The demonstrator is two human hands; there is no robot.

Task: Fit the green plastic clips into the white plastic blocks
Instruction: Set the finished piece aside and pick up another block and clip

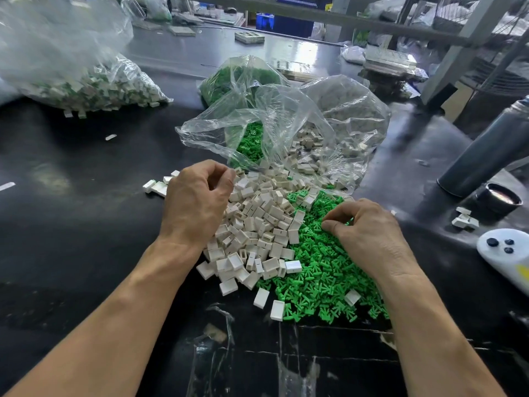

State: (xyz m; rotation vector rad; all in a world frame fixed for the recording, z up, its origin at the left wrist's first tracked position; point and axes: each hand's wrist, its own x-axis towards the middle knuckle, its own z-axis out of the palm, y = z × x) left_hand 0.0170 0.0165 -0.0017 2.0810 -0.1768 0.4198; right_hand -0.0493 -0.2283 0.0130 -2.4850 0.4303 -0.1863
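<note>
Near the table front edge, left hand curls over blocks, right hand over clips; what either grips is hidden, likely picking parts to join.

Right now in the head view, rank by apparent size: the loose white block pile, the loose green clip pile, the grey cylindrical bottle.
1-2. loose white plastic block pile and loose green plastic clip pile: too alike to rank.
3. grey cylindrical bottle, partly cropped.

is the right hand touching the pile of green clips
Touching. The head view shows the right hand lying on the pile of green clips, its curled fingertips dug in among them with no gap visible.
</note>
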